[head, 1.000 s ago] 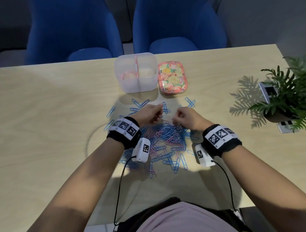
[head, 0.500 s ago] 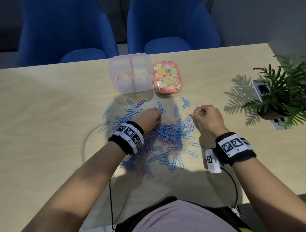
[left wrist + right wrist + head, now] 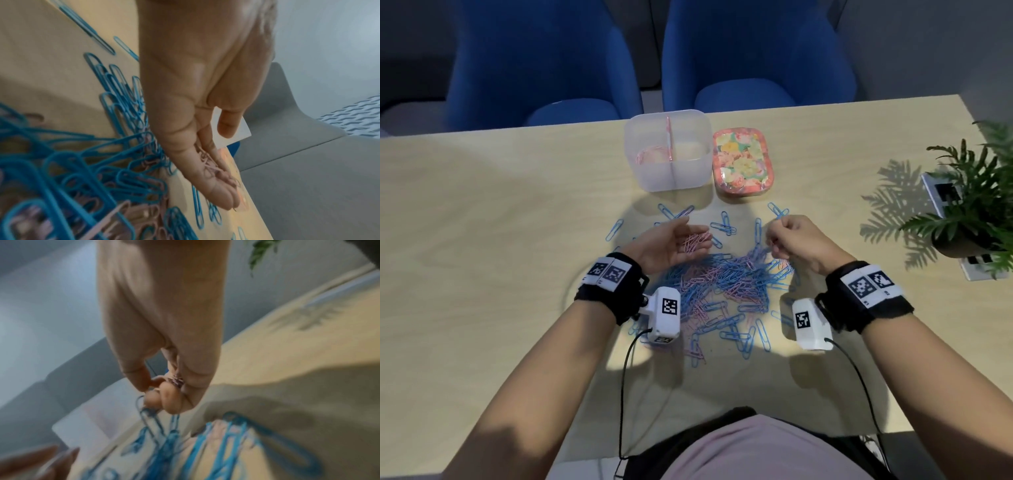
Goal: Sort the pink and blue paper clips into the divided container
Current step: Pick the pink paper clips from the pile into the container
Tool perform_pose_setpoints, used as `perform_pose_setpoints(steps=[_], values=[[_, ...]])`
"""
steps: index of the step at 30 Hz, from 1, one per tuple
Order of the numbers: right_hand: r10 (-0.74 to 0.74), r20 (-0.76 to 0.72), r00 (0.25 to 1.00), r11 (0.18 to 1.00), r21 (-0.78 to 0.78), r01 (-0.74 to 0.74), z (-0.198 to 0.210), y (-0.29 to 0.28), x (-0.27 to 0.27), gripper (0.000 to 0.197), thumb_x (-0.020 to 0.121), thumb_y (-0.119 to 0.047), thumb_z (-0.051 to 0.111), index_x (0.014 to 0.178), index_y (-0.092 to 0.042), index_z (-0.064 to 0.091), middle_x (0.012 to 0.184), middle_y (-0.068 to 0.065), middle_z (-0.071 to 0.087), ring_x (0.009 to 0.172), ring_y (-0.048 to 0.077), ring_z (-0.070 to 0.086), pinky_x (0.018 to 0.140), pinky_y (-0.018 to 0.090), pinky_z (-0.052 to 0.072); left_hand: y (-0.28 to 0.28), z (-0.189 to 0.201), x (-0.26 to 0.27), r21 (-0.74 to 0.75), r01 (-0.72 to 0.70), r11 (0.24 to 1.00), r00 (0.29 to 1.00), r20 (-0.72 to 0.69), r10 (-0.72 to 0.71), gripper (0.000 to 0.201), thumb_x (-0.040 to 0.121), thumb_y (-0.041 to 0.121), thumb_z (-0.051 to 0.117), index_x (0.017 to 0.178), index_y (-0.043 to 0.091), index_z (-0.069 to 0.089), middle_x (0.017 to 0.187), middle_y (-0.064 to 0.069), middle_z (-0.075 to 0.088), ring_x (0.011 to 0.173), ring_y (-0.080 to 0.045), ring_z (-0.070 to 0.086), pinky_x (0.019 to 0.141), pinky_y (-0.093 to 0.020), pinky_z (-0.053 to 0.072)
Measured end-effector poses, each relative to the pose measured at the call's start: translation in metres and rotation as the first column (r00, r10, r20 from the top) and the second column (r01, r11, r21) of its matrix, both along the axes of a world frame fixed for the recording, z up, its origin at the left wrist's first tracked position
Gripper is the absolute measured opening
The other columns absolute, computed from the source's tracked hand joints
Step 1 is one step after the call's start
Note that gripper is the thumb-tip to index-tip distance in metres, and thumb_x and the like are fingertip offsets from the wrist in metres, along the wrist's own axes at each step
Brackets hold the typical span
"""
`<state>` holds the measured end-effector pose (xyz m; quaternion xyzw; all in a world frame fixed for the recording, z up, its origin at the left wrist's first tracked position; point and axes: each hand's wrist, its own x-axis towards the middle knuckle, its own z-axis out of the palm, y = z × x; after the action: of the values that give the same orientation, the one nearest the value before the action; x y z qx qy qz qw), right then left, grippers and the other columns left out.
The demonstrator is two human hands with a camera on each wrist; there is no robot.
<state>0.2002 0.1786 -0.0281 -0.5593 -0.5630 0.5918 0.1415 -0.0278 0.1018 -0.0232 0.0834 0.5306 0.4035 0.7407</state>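
Clips [image 3: 726,284]: light, springy wire, tangle-prone; pinch singly. Left hand [image 3: 674,241] flat, cupping pink clips [image 3: 693,241]; right hand [image 3: 796,241] pinching some.

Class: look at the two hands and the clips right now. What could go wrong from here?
1. Pink clips lie loose on the flat left hand; a tilt might spill them back into the pile.
2. The right hand pinches clips above tangled blue and pink ones; a blue one may snag along.
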Motion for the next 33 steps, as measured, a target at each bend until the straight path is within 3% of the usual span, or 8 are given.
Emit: perform_pose_setpoints(steps=[3, 7, 12, 14, 18, 21, 26, 33], values=[[-0.178, -0.201, 0.963, 0.970, -0.201, 0.137, 0.010, -0.001, -0.017, 0.022, 0.091, 0.000, 0.039, 0.074, -0.006, 0.052, 0.047, 0.004, 0.045, 0.032, 0.008, 0.039, 0.037, 0.015, 0.028, -0.002, 0.003, -0.006, -0.003, -0.026, 1.000, 0.999, -0.048, 0.026, 0.039, 0.097, 0.034, 0.040, 0.086, 0.005, 0.063, 0.070, -0.007, 0.070, 0.062, -0.013, 0.070, 0.056, -0.022, 0.058], [-0.148, -0.156, 0.977, 0.952, -0.289, 0.098, 0.018, 0.003, -0.047, 0.025, 0.087, 0.000, 0.032, 0.084, -0.009, 0.055, 0.055, 0.001, 0.041, 0.041, 0.009, 0.034, 0.039, 0.018, 0.022, 0.001, 0.003, -0.014, 0.052, -0.016, 0.999, 0.937, -0.348, 0.033, 0.028, 0.094, 0.025, 0.049, 0.068, 0.014, 0.050, 0.049, 0.004, 0.044, 0.043, -0.006, 0.044, 0.038, -0.013, 0.037], [0.011, -0.123, 0.992, 0.981, -0.193, -0.035, 0.021, 0.005, -0.090, 0.024, 0.087, -0.014, 0.040, 0.063, -0.016, 0.044, 0.057, 0.002, 0.040, 0.044, 0.014, 0.034, 0.042, 0.019, 0.022, 0.008, -0.008, -0.032, 0.161, 0.164, 0.973, 0.549, -0.835, 0.045, 0.018, 0.087, 0.020, 0.059, 0.073, 0.009, 0.053, 0.059, 0.000, 0.040, 0.053, -0.009, 0.039, 0.052, -0.022, 0.032], [0.151, 0.000, 0.988, 0.986, 0.067, -0.151, 0.017, 0.006, -0.106, 0.025, 0.089, -0.020, 0.050, 0.065, -0.014, 0.045, 0.058, 0.001, 0.038, 0.048, 0.014, 0.033, 0.043, 0.021, 0.026, 0.013, -0.008, -0.030, 0.174, 0.227, 0.958, 0.416, -0.907, 0.066, 0.008, 0.084, 0.016, 0.062, 0.081, 0.009, 0.062, 0.063, 0.002, 0.045, 0.057, -0.008, 0.040, 0.060, -0.023, 0.033], [0.329, 0.448, 0.832, 0.736, 0.431, -0.523, 0.000, 0.010, -0.127, 0.015, 0.087, -0.022, 0.061, 0.097, -0.012, 0.065, 0.091, -0.002, 0.062, 0.084, 0.016, 0.057, 0.076, 0.028, 0.044, 0.021, -0.012, -0.030, 0.050, 0.345, 0.937, 0.216, -0.976, -0.027, 0.012, 0.083, 0.016, 0.064, 0.092, 0.009, 0.066, 0.078, -0.004, 0.053, 0.077, -0.020, 0.055, 0.071, -0.026, 0.038], [0.338, 0.572, 0.747, 0.677, 0.404, -0.615, -0.010, 0.015, -0.127, 0.012, 0.085, -0.018, 0.061, 0.095, -0.013, 0.063, 0.101, 0.006, 0.068, 0.096, 0.025, 0.061, 0.079, 0.033, 0.045, 0.018, -0.018, -0.035, -0.042, 0.375, 0.926, 0.171, -0.979, -0.114, 0.011, 0.082, 0.014, 0.067, 0.091, 0.009, 0.066, 0.092, -0.010, 0.066, 0.087, -0.023, 0.059, 0.078, -0.027, 0.042], [0.417, 0.524, 0.743, 0.715, 0.316, -0.624, -0.011, 0.023, -0.112, 0.012, 0.085, -0.019, 0.060, 0.092, -0.009, 0.060, 0.082, 0.002, 0.062, 0.081, 0.023, 0.061, 0.075, 0.033, 0.048, 0.013, -0.016, -0.043, -0.101, 0.371, 0.923, 0.133, -0.978, -0.160, 0.010, 0.082, 0.010, 0.062, 0.092, 0.009, 0.066, 0.097, -0.013, 0.067, 0.091, -0.027, 0.060, 0.078, -0.030, 0.044], [0.370, 0.402, 0.838, 0.790, 0.338, -0.511, -0.011, 0.022, -0.100, 0.008, 0.083, -0.017, 0.062, 0.075, -0.016, 0.059, 0.075, 0.005, 0.068, 0.065, 0.018, 0.063, 0.071, 0.037, 0.054, 0.026, -0.013, -0.016, 0.018, 0.460, 0.888, 0.129, -0.990, -0.047, 0.015, 0.085, 0.018, 0.059, 0.098, 0.011, 0.063, 0.064, 0.004, 0.044, 0.072, -0.021, 0.049, 0.067, -0.028, 0.038]])
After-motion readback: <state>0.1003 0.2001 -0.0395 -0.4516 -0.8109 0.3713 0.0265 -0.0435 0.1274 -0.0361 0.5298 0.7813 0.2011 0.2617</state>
